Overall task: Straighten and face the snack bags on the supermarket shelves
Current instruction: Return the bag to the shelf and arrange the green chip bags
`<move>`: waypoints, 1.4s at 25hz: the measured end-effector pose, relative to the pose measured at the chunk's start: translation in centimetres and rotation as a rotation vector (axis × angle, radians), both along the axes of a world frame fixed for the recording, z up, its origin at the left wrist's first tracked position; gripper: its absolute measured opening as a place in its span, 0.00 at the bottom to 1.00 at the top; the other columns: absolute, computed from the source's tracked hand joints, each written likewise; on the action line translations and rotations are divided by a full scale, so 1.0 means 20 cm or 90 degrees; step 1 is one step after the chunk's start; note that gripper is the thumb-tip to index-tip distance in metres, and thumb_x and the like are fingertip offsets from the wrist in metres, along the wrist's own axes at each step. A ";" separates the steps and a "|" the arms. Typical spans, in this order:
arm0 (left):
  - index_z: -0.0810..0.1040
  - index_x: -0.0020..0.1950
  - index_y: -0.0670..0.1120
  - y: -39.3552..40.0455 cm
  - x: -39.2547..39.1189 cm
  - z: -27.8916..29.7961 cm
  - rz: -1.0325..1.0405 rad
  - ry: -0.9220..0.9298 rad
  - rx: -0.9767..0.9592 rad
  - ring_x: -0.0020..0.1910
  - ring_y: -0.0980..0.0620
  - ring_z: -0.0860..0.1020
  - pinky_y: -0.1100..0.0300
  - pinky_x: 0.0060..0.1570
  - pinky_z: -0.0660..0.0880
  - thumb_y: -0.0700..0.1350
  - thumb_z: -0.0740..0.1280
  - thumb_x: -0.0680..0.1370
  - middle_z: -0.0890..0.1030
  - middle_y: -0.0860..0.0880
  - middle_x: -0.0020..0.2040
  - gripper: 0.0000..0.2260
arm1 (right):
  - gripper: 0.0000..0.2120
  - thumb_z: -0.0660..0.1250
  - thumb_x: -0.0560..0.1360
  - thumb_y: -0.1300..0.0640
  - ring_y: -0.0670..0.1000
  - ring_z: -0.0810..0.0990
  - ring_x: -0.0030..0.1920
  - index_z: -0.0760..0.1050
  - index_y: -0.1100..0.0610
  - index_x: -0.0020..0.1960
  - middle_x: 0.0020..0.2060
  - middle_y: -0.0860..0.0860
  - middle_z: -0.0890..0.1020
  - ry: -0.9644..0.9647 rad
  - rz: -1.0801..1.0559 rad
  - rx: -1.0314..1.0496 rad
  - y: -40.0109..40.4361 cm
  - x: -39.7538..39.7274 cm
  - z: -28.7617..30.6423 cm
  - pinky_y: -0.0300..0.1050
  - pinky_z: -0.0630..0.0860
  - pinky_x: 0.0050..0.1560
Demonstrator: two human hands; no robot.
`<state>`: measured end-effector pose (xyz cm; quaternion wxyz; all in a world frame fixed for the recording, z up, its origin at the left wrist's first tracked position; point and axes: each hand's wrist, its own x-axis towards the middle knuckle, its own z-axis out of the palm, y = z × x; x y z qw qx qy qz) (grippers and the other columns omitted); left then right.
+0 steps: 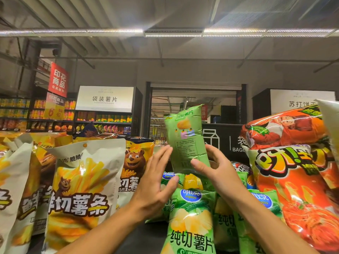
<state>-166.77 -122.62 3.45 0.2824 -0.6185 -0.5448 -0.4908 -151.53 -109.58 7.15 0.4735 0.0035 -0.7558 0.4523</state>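
Note:
A small green chip bag (185, 136) stands upright above the shelf with its printed back side toward me. My right hand (214, 168) grips its lower right corner, thumb across the front. My left hand (156, 182) is beside the bag's lower left edge, fingers straight and spread, fingertips touching or nearly touching it. Below, more green Copico chip bags (190, 222) stand facing forward.
White and yellow potato-stick bags (80, 195) with a bear stand at the left. Large orange snack bags (293, 176) are piled at the right. The dark shelf top (146, 235) shows between my forearms. Further shelves and aisle signs (104, 99) lie behind.

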 end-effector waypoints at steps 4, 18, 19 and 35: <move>0.51 0.78 0.55 0.01 0.00 0.00 -0.036 -0.070 -0.025 0.78 0.62 0.47 0.57 0.77 0.50 0.63 0.58 0.75 0.49 0.60 0.79 0.34 | 0.26 0.73 0.72 0.49 0.42 0.82 0.57 0.73 0.50 0.68 0.62 0.48 0.81 0.016 0.048 0.023 -0.01 0.01 0.00 0.36 0.79 0.50; 0.55 0.73 0.68 -0.03 0.04 0.02 -0.161 -0.147 -0.071 0.76 0.67 0.54 0.55 0.76 0.55 0.79 0.53 0.69 0.58 0.72 0.74 0.35 | 0.33 0.67 0.71 0.47 0.40 0.82 0.57 0.65 0.51 0.74 0.58 0.46 0.84 -0.048 0.099 -0.027 0.01 0.02 0.01 0.33 0.79 0.51; 0.58 0.72 0.69 -0.02 0.04 0.02 -0.178 -0.148 -0.063 0.75 0.66 0.57 0.55 0.74 0.58 0.77 0.53 0.70 0.62 0.72 0.73 0.32 | 0.33 0.67 0.70 0.46 0.39 0.83 0.55 0.65 0.52 0.74 0.55 0.43 0.86 -0.052 0.090 -0.021 0.00 0.02 0.01 0.31 0.78 0.48; 0.67 0.71 0.59 0.02 0.00 0.01 -0.234 -0.234 -0.079 0.66 0.61 0.74 0.67 0.60 0.72 0.63 0.62 0.76 0.77 0.61 0.66 0.25 | 0.29 0.68 0.76 0.42 0.38 0.78 0.62 0.67 0.48 0.74 0.65 0.47 0.79 -0.023 0.043 0.056 -0.01 0.03 0.01 0.31 0.75 0.58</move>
